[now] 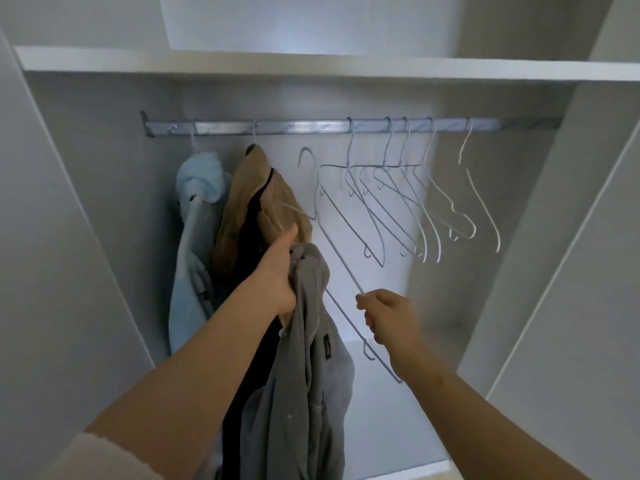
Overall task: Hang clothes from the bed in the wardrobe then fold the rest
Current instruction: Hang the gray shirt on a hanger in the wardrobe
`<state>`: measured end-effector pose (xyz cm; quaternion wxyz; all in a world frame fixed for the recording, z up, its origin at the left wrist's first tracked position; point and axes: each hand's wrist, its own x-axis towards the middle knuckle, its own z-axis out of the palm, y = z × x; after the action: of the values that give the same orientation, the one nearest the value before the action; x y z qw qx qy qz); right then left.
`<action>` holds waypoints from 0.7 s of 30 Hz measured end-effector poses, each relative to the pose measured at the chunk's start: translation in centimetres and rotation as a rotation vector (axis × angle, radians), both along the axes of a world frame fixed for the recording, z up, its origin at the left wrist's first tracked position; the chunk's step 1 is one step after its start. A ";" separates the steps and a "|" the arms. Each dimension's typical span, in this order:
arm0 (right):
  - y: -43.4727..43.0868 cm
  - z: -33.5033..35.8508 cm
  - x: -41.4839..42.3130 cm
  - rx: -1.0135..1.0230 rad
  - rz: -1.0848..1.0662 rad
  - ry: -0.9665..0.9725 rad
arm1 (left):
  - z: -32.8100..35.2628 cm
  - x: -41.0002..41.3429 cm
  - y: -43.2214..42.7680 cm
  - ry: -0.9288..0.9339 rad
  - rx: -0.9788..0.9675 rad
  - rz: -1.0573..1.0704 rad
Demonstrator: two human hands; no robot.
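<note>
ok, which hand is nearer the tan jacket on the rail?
Left. The left hand, gripping a grey garment, is at the foot of the tan jacket; the right hand sits further right, holding a wire hanger.

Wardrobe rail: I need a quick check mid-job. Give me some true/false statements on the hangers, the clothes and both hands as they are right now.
1. The left hand grips the grey garment. True.
2. The wire hanger pinched by the right hand is hooked on the rail. False: its hook hangs free below the rail.
3. The blue garment hangs near the rail's left end. True.
4. The tan garment lies folded on the top shelf. False: it hangs from the rail, right beside the blue garment.
5. Several empty hangers hang on the right part of the rail. True.
</note>
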<state>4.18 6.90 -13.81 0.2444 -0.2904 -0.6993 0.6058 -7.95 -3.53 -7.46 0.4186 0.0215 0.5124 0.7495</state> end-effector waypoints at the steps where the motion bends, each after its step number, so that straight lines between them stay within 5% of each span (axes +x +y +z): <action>1: -0.1 -0.1 0.6 0.010 0.022 -0.012 | 0.1 0.0 0.3 -0.015 -0.030 -0.013; 9: 2.3 0.8 5.3 0.072 0.083 -0.017 | -0.4 -0.1 2.2 -0.061 0.283 -0.040; 15: 4.5 -0.2 7.4 0.160 0.107 -0.168 | -2.6 2.0 4.7 0.135 0.003 -0.075; 21: 4.1 0.6 4.4 0.083 0.073 0.005 | -4.3 4.6 7.5 0.464 -0.252 -0.174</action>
<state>8.59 11.00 -13.21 0.2356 -0.2527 -0.7333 0.5855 -3.31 3.93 -11.71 0.3523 0.1842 0.6800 0.6161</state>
